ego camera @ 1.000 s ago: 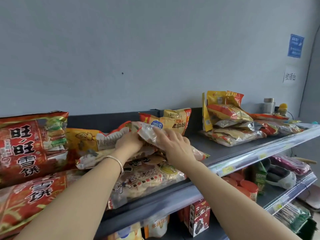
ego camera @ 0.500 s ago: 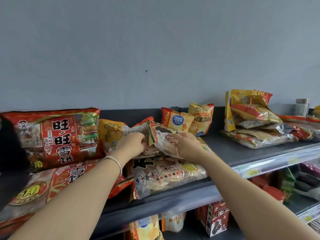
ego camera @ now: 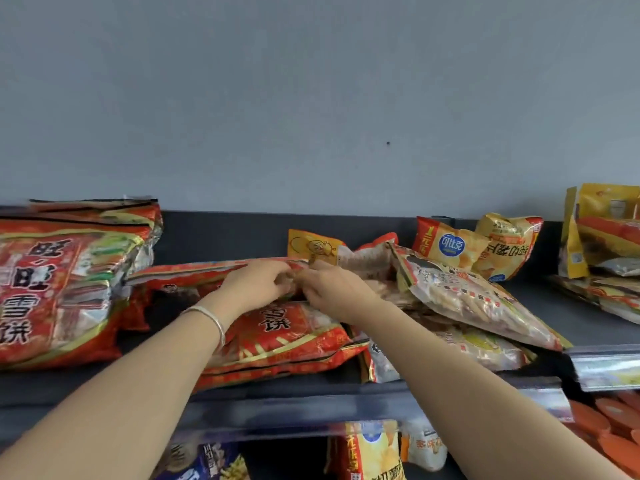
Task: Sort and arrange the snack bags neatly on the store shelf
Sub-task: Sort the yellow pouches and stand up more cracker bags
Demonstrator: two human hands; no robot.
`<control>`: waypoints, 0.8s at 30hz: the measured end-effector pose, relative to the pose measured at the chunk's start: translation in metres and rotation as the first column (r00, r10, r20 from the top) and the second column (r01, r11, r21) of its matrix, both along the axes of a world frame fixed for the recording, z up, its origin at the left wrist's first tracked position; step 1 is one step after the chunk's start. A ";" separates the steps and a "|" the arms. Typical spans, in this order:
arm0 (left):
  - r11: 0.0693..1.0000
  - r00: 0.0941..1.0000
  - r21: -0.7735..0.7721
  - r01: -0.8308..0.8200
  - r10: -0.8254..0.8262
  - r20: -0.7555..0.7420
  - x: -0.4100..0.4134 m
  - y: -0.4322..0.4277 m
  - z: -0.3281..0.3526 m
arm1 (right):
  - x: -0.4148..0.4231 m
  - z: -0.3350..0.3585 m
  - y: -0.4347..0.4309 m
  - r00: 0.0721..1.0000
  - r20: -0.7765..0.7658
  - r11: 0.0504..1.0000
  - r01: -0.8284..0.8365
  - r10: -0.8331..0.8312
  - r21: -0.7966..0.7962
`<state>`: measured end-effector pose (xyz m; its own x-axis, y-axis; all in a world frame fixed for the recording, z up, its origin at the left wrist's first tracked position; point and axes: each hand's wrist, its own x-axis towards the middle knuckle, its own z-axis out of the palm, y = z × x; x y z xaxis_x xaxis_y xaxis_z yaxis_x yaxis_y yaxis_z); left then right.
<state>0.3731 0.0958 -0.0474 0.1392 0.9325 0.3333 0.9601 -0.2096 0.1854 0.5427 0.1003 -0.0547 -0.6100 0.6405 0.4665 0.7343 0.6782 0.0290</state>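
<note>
Dark shelf (ego camera: 540,299) of snack bags (ego camera: 294,337) — grey-blue wall (ego camera: 311,98) behind

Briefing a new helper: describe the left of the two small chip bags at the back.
Find the top shelf and follow its back wall rightward. A chip bag leans there beside a yellow bag; only it has a round blue logo.
</note>
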 end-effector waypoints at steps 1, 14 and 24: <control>1.000 0.999 0.014 -0.025 0.025 0.021 -0.013 -0.004 -0.002 | -0.011 -0.003 0.001 1.000 0.007 1.000 0.005 -0.005 -0.018; 0.789 0.956 0.544 -0.287 0.273 0.108 -0.100 -0.035 -0.013 | -0.092 0.003 0.024 0.967 -0.012 0.925 0.246 -0.253 0.290; 0.787 0.957 0.578 -0.214 0.288 -0.039 -0.138 -0.003 -0.015 | -0.129 0.011 0.049 0.959 -0.050 0.929 0.282 -0.279 0.239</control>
<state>0.2354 0.0932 -0.0629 -0.0004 0.5925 0.8056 0.9999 0.0106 -0.0073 0.4135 0.1492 -0.0441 -0.4135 0.6514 0.6362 0.8952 0.4182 0.1537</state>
